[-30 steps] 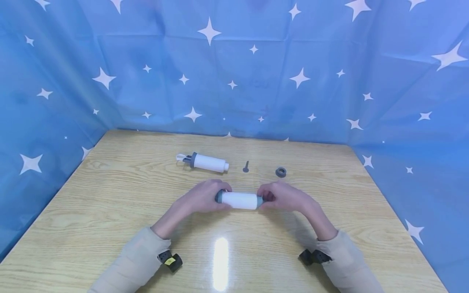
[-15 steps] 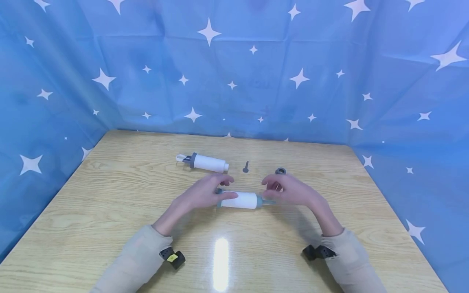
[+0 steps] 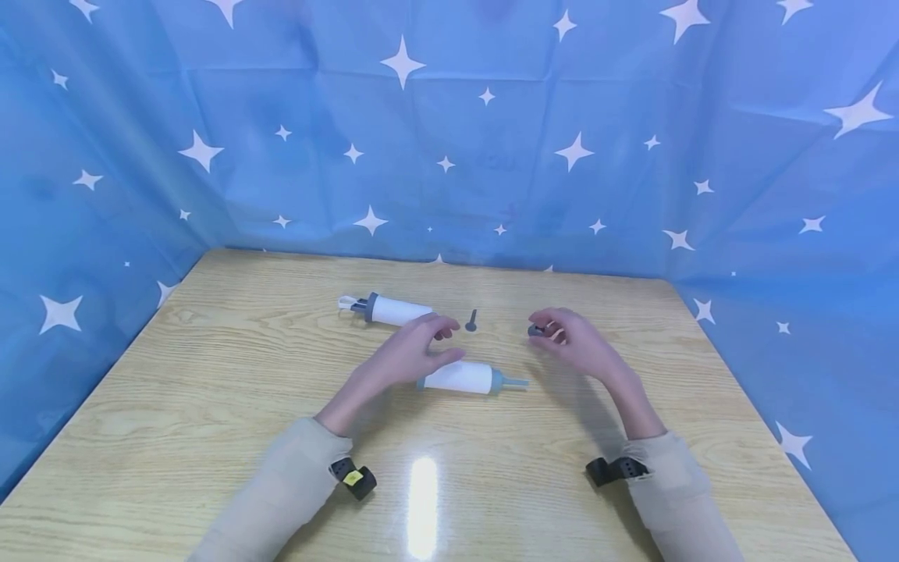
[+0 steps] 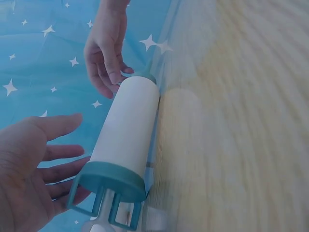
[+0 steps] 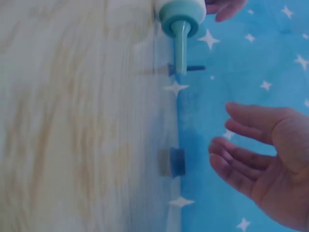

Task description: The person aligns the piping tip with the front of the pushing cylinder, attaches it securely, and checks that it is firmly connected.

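Two pale sleeves (image 3: 270, 488) reach over the wood-grain tabletop (image 3: 161, 406), each with a black wrist camera (image 3: 362, 484) strapped at the cuff; the left one bears a yellow label (image 3: 353, 477), too small to read. Beyond them a teal-and-white syringe (image 3: 460, 378) lies on its side just under the left hand (image 3: 410, 351), its nozzle pointing right. That hand is spread, thumb over the barrel near the collar; whether it touches cannot be told. The syringe has a smooth white barrel, a teal collar (image 4: 113, 179) with finger loops, a white plunger and a slim, tapering teal nozzle. The right hand (image 3: 579, 343) is loosely spread, clear of the nozzle, its fingertips near but apart from a dark grey ring (image 3: 535, 331). Farther off lie a small grey flared stem (image 3: 471, 321) and a second syringe (image 3: 400, 311), white-barrelled with a grey collar. Behind hangs a blue, star-printed curtain (image 3: 449, 117).
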Motion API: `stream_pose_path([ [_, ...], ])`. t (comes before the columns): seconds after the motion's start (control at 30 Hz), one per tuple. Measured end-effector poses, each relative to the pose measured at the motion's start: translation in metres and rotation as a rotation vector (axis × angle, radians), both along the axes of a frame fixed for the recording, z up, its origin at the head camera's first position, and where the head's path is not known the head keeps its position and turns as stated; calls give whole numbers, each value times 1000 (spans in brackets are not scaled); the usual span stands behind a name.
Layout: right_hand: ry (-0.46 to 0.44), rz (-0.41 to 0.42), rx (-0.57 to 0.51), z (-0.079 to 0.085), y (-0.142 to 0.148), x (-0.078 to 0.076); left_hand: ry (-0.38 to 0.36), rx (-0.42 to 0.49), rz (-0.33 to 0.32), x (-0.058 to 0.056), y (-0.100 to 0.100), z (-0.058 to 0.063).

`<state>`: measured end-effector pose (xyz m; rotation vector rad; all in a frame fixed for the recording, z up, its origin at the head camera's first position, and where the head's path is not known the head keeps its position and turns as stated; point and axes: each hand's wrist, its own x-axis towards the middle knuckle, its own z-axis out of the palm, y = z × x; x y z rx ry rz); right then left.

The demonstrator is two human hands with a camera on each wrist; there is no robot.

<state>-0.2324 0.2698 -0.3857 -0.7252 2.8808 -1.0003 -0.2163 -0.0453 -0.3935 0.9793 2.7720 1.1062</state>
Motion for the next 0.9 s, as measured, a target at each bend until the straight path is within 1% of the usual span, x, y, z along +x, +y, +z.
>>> stream_pose_path([
  [0.2, -29, -59, 23, -2, 9, -4, -4, 40, 44, -10, 10, 2],
  [0.3, -49, -78, 44, -5, 13, -7, -3, 45, 64, -15, 14, 2],
  [0.37, -65, -84, 55, -6, 15, -9, -16, 50, 77, -19, 18, 2],
  [0.57, -85, -58, 80, -9, 17, -15, -66, 51, 99, -29, 28, 2],
  [0.77, -109, -32, 79, -14, 19, -22, -114, 28, 94, -38, 36, 3],
  [0.9, -104, -13, 92, -18, 19, -26, -140, 20, 87, -45, 40, 3],
])
